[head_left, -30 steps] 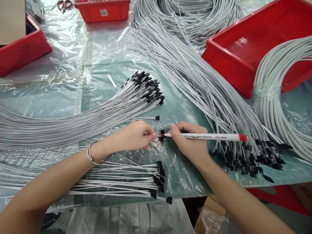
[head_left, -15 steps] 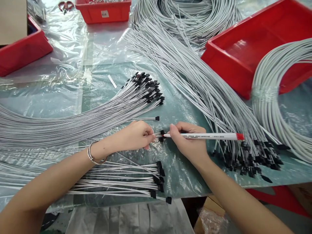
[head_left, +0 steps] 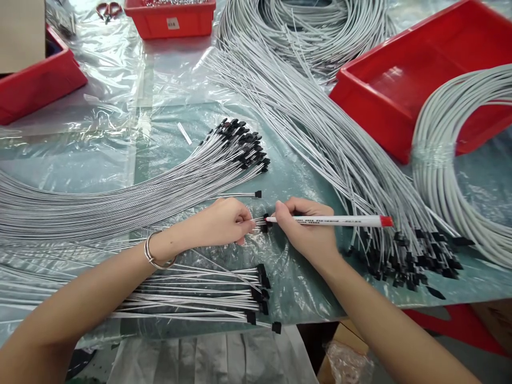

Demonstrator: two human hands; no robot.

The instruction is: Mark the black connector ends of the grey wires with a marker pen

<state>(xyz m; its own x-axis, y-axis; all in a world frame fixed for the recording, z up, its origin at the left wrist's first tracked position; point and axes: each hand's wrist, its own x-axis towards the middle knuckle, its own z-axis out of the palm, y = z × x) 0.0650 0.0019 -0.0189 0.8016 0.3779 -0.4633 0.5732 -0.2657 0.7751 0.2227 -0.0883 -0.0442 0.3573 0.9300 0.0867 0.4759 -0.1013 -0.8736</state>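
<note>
My left hand [head_left: 232, 221] pinches thin grey wires just behind a black connector [head_left: 265, 218], near the middle of the view. In my right hand [head_left: 306, 229] is a white marker [head_left: 340, 220] with a red end, its tip touching or very close to that connector. One wire with a black connector [head_left: 258, 194] lies just above my left hand. Below my left forearm, more grey wires with black connectors [head_left: 262, 288] are spread out. A thick bundle of wires [head_left: 160, 205] curves in from the left and ends in many black connectors [head_left: 244, 141].
Another wire bundle [head_left: 340, 133] runs down to black connectors on the right. Red bins [head_left: 170, 26] stand at the back, with a large red bin [head_left: 400, 80] and coiled cable [head_left: 436, 138] on the right. Scissors [head_left: 108, 9] lie at the back left. The table's front edge is near.
My right hand and the marker have shifted slightly left, with the tip now on or close to the connector's upper part. My left hand has stayed nearly still.
</note>
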